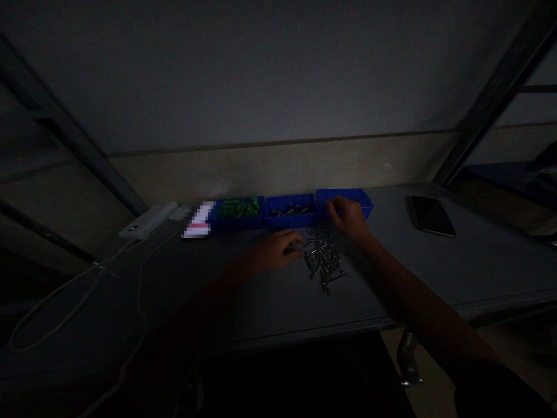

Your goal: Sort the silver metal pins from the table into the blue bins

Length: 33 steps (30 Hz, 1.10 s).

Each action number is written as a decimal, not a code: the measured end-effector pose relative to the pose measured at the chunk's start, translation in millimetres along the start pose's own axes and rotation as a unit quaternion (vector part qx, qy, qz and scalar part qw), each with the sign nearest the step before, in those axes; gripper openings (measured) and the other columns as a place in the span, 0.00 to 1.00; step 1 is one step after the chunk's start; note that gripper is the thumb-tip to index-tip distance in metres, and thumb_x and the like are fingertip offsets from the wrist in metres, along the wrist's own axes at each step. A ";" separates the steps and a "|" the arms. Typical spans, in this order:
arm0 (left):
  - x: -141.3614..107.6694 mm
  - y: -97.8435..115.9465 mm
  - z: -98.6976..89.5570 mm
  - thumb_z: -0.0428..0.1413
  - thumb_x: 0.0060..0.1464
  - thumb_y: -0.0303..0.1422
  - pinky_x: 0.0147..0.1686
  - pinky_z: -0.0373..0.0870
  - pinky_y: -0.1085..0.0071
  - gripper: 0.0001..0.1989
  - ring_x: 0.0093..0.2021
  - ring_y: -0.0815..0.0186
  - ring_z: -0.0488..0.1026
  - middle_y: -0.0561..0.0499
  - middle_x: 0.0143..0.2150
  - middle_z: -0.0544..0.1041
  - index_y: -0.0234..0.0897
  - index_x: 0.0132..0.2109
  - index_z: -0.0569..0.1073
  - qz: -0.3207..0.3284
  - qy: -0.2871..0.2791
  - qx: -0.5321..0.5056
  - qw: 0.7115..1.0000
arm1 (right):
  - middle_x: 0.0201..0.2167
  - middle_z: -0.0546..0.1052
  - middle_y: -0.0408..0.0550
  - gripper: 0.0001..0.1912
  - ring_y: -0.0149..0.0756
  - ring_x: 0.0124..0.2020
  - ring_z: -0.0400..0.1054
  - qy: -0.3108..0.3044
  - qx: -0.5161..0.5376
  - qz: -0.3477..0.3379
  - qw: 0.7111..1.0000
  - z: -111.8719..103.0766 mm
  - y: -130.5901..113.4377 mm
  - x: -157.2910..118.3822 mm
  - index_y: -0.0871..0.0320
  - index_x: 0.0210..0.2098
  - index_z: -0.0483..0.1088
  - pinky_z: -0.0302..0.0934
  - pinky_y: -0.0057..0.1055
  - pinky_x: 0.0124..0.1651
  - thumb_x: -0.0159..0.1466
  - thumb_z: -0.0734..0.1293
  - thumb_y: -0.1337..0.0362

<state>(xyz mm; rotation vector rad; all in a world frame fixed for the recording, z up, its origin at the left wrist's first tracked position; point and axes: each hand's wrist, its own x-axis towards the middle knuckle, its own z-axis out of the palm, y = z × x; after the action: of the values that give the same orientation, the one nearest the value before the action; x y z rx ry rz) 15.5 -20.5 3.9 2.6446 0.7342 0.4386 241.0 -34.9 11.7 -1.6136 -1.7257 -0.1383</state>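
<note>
- Dark fabric sleeve (491, 389) is filling the near right corner.
- Loose pile of slim silver metal pins (328, 261) is lying just right of left fingertips, long axes pointing mixed ways.
- Left hand (274, 251) is curving half open, thumb and fingers parted; can't tell about pin contact.
- Right hand (350, 219) is curling beyond pile, by open-topped blue plastic bin (366, 204); grip unclear.

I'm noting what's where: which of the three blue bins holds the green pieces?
The leftmost bin; the middle bin holds small metallic parts, and the rightmost bin shows no green.
</note>
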 end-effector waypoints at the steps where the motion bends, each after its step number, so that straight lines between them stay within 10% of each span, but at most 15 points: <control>1: 3.2 -1.3 -2.4 0.52 0.53 0.37 0.37 0.65 0.73 0.10 0.37 0.67 0.71 0.51 0.39 0.72 0.39 0.42 0.72 0.013 -0.014 0.009 1.000 | 0.24 0.73 0.50 0.16 0.35 0.26 0.65 0.019 -0.013 0.024 0.999 -2.0 8.2 2.0 0.59 0.26 0.68 0.54 0.29 0.31 0.63 0.55 0.58; 10: 1.6 -1.6 3.9 0.48 0.57 0.34 0.39 0.64 0.74 0.10 0.37 0.68 0.70 0.51 0.37 0.72 0.40 0.38 0.73 0.017 -0.017 0.017 1.000 | 0.29 0.75 0.55 0.17 0.41 0.33 0.64 0.110 -0.115 0.091 0.983 -4.7 46.4 7.6 0.61 0.32 0.71 0.55 0.34 0.36 0.63 0.56 0.57; 21: -2.4 10.2 10.8 0.48 0.57 0.31 0.39 0.65 0.72 0.08 0.38 0.66 0.70 0.51 0.36 0.71 0.39 0.37 0.72 -0.007 0.005 0.078 0.997 | 0.39 0.74 0.63 0.17 0.49 0.43 0.62 0.057 -0.159 0.132 0.977 -3.2 32.9 -0.6 0.64 0.39 0.72 0.52 0.44 0.44 0.62 0.57 0.60; 26: -2.8 3.7 10.9 0.47 0.57 0.29 0.39 0.64 0.71 0.07 0.39 0.65 0.69 0.49 0.36 0.71 0.37 0.35 0.70 -0.017 0.027 0.100 0.995 | 0.36 0.75 0.59 0.18 0.45 0.41 0.65 0.059 -0.125 0.053 0.989 -0.2 17.7 -2.1 0.63 0.40 0.71 0.54 0.40 0.44 0.63 0.57 0.57; 33: -1.8 -11.0 8.2 0.43 0.59 0.27 0.41 0.63 0.71 0.07 0.39 0.67 0.67 0.51 0.36 0.69 0.37 0.37 0.65 -0.071 0.120 0.095 0.986 | 0.29 0.75 0.49 0.17 0.34 0.29 0.68 -0.131 -0.038 -0.113 0.984 9.7 -25.1 -12.3 0.59 0.31 0.70 0.54 0.28 0.33 0.66 0.54 0.59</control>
<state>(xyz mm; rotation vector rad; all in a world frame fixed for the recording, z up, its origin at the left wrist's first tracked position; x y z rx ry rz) 12.4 -14.8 -8.4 2.7189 1.0814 0.6873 213.3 -44.6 7.9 -1.5386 -2.1287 -0.1071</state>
